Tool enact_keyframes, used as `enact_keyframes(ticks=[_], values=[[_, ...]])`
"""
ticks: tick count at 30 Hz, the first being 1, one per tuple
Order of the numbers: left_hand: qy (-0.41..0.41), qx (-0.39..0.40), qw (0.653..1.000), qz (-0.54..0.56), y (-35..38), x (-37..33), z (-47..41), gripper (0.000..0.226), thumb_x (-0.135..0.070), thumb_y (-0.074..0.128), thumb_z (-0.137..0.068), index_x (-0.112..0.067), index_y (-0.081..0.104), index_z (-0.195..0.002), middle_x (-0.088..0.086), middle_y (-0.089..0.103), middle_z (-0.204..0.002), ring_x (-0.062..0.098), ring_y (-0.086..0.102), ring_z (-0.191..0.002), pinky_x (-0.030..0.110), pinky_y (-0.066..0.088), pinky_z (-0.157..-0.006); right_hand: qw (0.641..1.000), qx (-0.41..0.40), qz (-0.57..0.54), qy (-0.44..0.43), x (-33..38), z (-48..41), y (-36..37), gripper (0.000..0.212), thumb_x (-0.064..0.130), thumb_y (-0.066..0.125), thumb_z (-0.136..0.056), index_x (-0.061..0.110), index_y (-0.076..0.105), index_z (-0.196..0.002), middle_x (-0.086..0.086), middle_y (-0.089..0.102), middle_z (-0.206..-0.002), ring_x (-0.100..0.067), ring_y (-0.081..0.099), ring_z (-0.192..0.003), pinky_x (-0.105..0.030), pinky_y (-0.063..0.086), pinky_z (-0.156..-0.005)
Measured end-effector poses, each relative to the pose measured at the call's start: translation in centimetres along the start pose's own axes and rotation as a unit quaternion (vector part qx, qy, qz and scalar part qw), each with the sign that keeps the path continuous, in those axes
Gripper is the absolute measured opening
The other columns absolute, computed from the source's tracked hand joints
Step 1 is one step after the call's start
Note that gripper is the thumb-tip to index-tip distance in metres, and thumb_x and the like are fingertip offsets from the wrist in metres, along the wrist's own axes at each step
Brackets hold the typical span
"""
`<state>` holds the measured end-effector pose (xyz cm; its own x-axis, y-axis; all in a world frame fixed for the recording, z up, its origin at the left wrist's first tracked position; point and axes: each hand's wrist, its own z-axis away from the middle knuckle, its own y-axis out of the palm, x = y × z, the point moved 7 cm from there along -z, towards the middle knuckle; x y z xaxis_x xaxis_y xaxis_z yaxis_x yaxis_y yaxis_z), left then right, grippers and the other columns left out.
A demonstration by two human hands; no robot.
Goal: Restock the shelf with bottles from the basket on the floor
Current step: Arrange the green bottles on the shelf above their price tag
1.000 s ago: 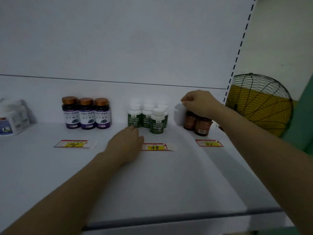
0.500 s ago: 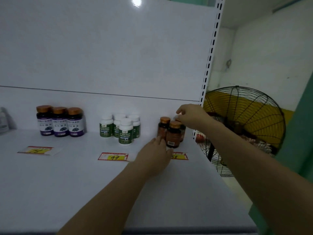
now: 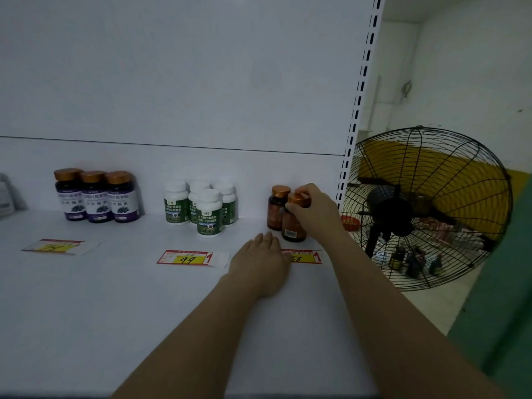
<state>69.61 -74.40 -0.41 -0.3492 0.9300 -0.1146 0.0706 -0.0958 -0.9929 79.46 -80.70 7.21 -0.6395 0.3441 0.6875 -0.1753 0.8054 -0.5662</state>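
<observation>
Brown bottle (image 3: 293,226) stands at the right end of the shelf (image 3: 115,298), just in front of its twin (image 3: 276,208). The right hand (image 3: 313,208) pinches its cap (image 3: 298,198); the left hand (image 3: 263,263) lies flat, fingers straight, over the price tag (image 3: 308,257). Best turn it label-forward before letting go.

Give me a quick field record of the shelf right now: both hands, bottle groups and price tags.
left hand: flat on the shelf, partly covering the right price tag
right hand: grips the cap of the front amber bottle
rear amber bottle: upright, just behind it to the left
green-label bottles: four, upright, clustered
purple-label bottles: three in a row
middle price tag: reads 99
</observation>
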Motion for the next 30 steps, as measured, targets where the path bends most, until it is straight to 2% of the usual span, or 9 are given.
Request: enact_keyframes(ticks=[5,8,10,12,15,18,23,26,30], values=[[-0.009,-0.007,0.999,0.031,-0.2,0.2,0.1,0.058,-0.038,0.015,-0.102,-0.006,0.011,-0.15,0.011,0.009,-0.158,0.024,0.009,-0.146,0.035,0.009,-0.117,1.0,0.001,-0.03,0.01,0.1,0.2,-0.6,0.034,0.025,0.068,-0.085,0.018,0.058,-0.116,0.0,0.059,-0.114,-0.014,0.051,-0.102,-0.026,0.046,-0.081],[-0.033,-0.047,0.989,0.134,-1.1,0.5,0.4,0.053,-0.044,0.026,-0.1,-0.009,0.035,-0.139,0.011,0.038,-0.146,0.023,0.037,-0.132,0.034,0.03,-0.107,0.999,-0.017,-0.05,0.004,1.0,0.3,-1.9,0.033,0.028,0.07,-0.083,0.02,0.061,-0.114,0.005,0.056,-0.101,-0.011,0.051,-0.094,-0.017,0.042,-0.066],[-0.05,-0.082,0.967,0.237,-2.0,0.7,0.8,0.053,-0.051,0.038,-0.095,-0.016,0.039,-0.135,0.005,0.047,-0.138,0.021,0.047,-0.122,0.03,0.036,-0.095,0.995,-0.021,-0.095,0.004,1.8,0.3,-2.6,0.031,0.03,0.072,-0.08,0.02,0.061,-0.108,0.009,0.053,-0.087,-0.008,0.052,-0.083,-0.016,0.04,-0.058],[-0.056,-0.115,0.946,0.297,-3.0,1.0,1.1,0.063,-0.053,0.053,-0.089,-0.02,0.034,-0.139,0.001,0.047,-0.138,0.018,0.047,-0.122,0.028,0.036,-0.09,0.992,-0.011,-0.123,0.0,2.5,0.4,-2.8,0.03,0.034,0.073,-0.078,0.021,0.06,-0.102,0.007,0.053,-0.081,-0.007,0.052,-0.078,-0.019,0.042,-0.06],[-0.031,-0.187,0.914,0.358,-4.5,1.3,1.1,0.057,-0.042,0.07,-0.079,-0.022,0.044,-0.126,-0.005,0.058,-0.12,0.009,0.051,-0.099,0.019,0.038,-0.078,0.992,0.009,-0.124,-0.001,3.0,0.4,-2.5,0.032,0.041,0.074,-0.076,0.023,0.059,-0.098,0.006,0.056,-0.079,-0.01,0.055,-0.079,-0.026,0.047,-0.066],[0.003,-0.18,0.883,0.433,-5.3,1.2,1.2,0.048,-0.033,0.075,-0.077,-0.019,0.051,-0.117,-0.004,0.062,-0.107,0.008,0.055,-0.092,0.01,0.04,-0.069,0.99,0.019,-0.14,0.001,3.3,0.4,-2.7,0.036,0.051,0.067,-0.079,0.021,0.06,-0.099,0.003,0.062,-0.087,-0.013,0.06,-0.086,-0.03,0.052,-0.074],[0.044,-0.06,0.832,0.55,-5.0,0.6,1.2,0.042,-0.031,0.071,-0.08,-0.02,0.06,-0.12,0.001,0.068,-0.11,0.017,0.061,-0.105,0.032,0.046,-0.099,0.958,0.088,-0.269,0.053,2.1,0.4,-2.4,0.029,0.044,0.059,-0.088,0.019,0.064,-0.102,-0.005,0.064,-0.109,-0.025,0.062,-0.104,-0.046,0.052,-0.093],[0.063,-0.015,0.793,0.606,-4.6,0.3,1.3,0.036,-0.025,0.068,-0.083,-0.017,0.062,-0.118,0.004,0.07,-0.109,0.018,0.063,-0.106,0.033,0.047,-0.1,0.943,0.106,-0.312,0.055,2.0,0.7,-2.4,0.024,0.032,0.061,-0.09,0.016,0.063,-0.108,-0.01,0.065,-0.11,-0.027,0.063,-0.102,-0.041,0.055,-0.086],[0.066,-0.002,0.784,0.617,-4.4,0.4,1.2,0.04,-0.024,0.068,-0.083,-0.013,0.06,-0.122,0.005,0.069,-0.111,0.018,0.063,-0.107,0.034,0.046,-0.1,0.93,0.114,-0.345,0.055,2.1,0.9,-2.4,0.023,0.026,0.059,-0.091,0.012,0.061,-0.11,-0.01,0.064,-0.105,-0.023,0.064,-0.092,-0.037,0.055,-0.08]])
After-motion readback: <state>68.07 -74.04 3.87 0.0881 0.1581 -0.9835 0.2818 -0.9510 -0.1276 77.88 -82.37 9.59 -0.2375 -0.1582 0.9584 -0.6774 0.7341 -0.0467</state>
